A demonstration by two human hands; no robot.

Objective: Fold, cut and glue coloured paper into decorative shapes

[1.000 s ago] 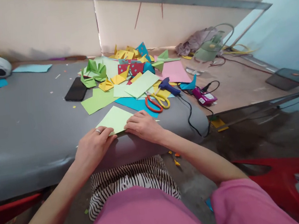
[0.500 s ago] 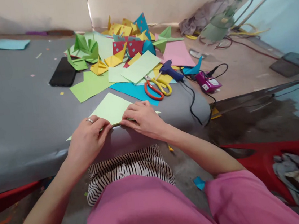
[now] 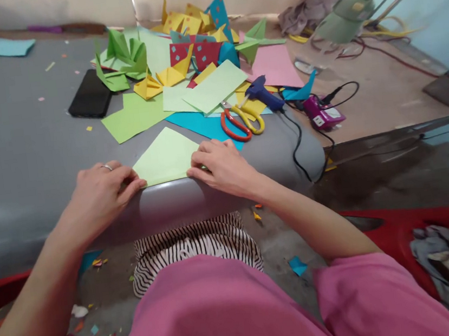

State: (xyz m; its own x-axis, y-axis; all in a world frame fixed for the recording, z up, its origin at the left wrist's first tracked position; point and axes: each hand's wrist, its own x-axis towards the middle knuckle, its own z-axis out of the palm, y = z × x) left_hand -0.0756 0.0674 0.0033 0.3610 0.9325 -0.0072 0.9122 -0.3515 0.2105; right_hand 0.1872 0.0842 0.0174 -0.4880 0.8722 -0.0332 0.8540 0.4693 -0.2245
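A pale green sheet of paper (image 3: 168,156) lies at the table's front edge, its visible part a triangle pointing away from me with a straight near edge. My left hand (image 3: 106,188), a ring on one finger, pinches the left end of that edge between thumb and fingers. At the right end, my right hand (image 3: 218,163) is closed on the paper, thumb along the near edge and fingers curled above. Both hands cover the paper's side corners. Just beyond the right hand lie scissors (image 3: 241,122) with one red and one yellow handle loop, on blue paper (image 3: 203,127).
Behind are folded green paper (image 3: 125,60), yellow paper pieces (image 3: 172,75), a black phone (image 3: 90,94) and a green sheet (image 3: 132,116). A blue glue gun (image 3: 264,95) and a purple plug adapter (image 3: 322,113) with cords sit right. A red chair (image 3: 403,222) stands at lower right.
My left hand has slid left along the paper's near edge, and the hands are farther apart. More of the straight edge shows between them. The camera view has shifted slightly.
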